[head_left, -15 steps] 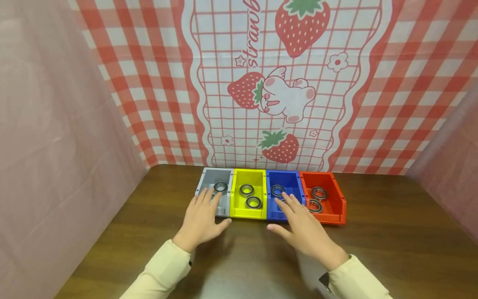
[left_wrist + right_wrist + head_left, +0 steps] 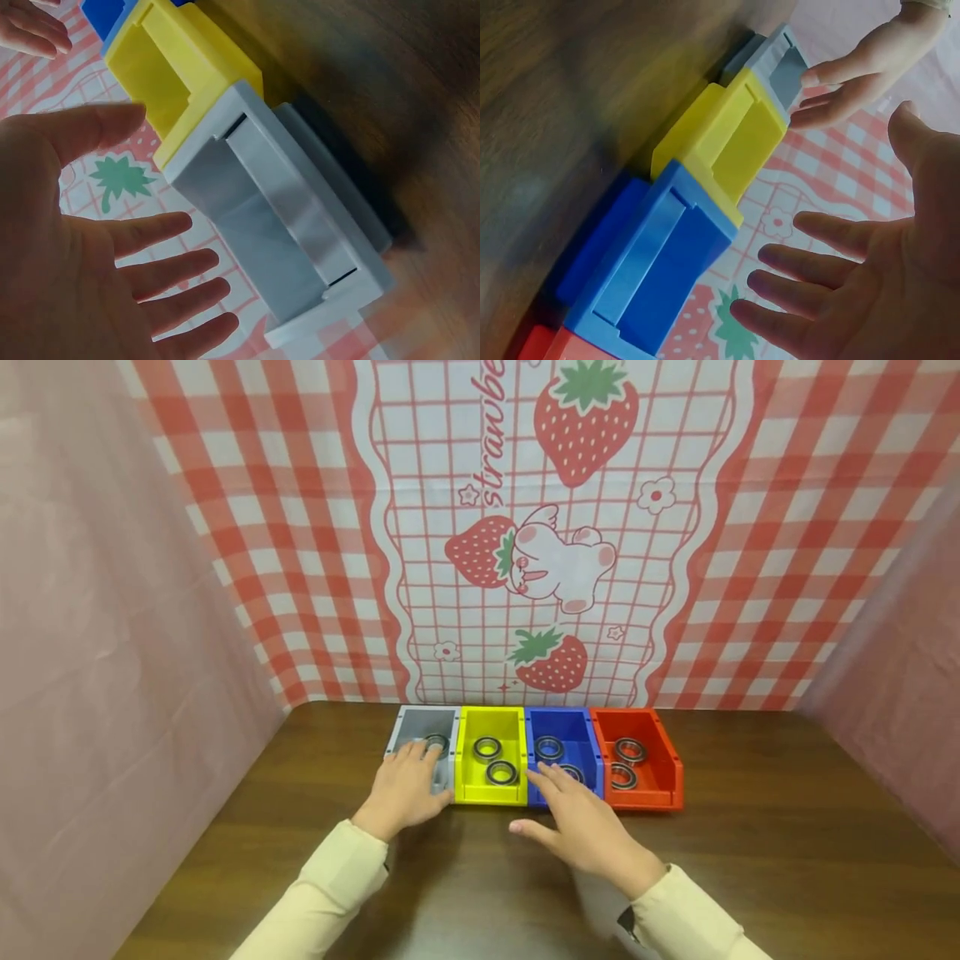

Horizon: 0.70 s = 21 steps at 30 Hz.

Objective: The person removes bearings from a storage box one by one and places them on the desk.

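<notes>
My left hand (image 2: pixel 408 789) hovers over the front of the grey bin (image 2: pixel 423 720), its fingers spread and straight. One ball bearing (image 2: pixel 436 742) in that bin shows past the fingertips. My right hand (image 2: pixel 588 827), also spread and holding nothing, is in front of the blue bin (image 2: pixel 561 720), fingertips overlapping its front left edge. Inside the blue bin lie two bearings (image 2: pixel 549 748), one partly behind the fingers. The yellow bin (image 2: pixel 491 796) between the hands has two bearings (image 2: pixel 501 773). In the left wrist view the left palm (image 2: pixel 67 277) faces the grey bin's opening.
A red bin (image 2: pixel 652 799) with two bearings (image 2: pixel 630 751) ends the row on the right. The bins stand side by side at the back of the brown wooden table (image 2: pixel 765 827), before a strawberry-print checked cloth (image 2: pixel 555 560). Pink curtains (image 2: pixel 112 652) hang at both sides.
My left hand has moved forward, farther over the grey bin. My right hand has shifted left and slightly back from the blue bin, uncovering more of its bearings. The head view has tilted slightly.
</notes>
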Motion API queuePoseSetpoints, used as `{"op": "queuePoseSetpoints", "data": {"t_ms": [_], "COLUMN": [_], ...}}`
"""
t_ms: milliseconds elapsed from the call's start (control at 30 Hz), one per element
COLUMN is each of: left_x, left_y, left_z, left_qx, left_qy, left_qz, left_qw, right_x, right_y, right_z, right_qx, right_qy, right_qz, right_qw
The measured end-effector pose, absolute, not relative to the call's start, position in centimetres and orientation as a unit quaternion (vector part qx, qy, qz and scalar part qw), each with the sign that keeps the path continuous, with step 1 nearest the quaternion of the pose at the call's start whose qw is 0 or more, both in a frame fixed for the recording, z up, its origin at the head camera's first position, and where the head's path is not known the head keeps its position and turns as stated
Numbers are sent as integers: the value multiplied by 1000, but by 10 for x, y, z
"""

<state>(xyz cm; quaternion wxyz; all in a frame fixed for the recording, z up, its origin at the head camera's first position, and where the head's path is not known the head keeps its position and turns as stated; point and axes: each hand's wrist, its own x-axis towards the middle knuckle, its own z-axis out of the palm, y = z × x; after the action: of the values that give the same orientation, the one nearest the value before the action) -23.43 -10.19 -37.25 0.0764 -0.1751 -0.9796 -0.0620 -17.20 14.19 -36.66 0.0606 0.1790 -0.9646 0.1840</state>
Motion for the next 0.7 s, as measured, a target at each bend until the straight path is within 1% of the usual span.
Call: {"op": "queuePoseSetpoints", "data": {"t_ms": [200, 400, 600, 700], "left_x": [-240, -251, -261, -263], "left_y": [-101, -99, -97, -97], "left_z": [-377, -378, -376, -377], "left_qx": [-163, -156, -144, -137], "left_qy": [-983, -983, -985, -985], "left_qz": [-57, -61, -94, -103], "left_qw": [65, 70, 22, 13], "right_x": [-175, -187, -207, -214], "right_y": [129, 115, 103, 99], "right_z": [-367, -367, -363, -362], "right_qx": [171, 180, 174, 168], "right_qy": [-964, -958, -953, -953], "right_qz": [201, 218, 239, 248], "right_qw": [43, 53, 61, 55]}}
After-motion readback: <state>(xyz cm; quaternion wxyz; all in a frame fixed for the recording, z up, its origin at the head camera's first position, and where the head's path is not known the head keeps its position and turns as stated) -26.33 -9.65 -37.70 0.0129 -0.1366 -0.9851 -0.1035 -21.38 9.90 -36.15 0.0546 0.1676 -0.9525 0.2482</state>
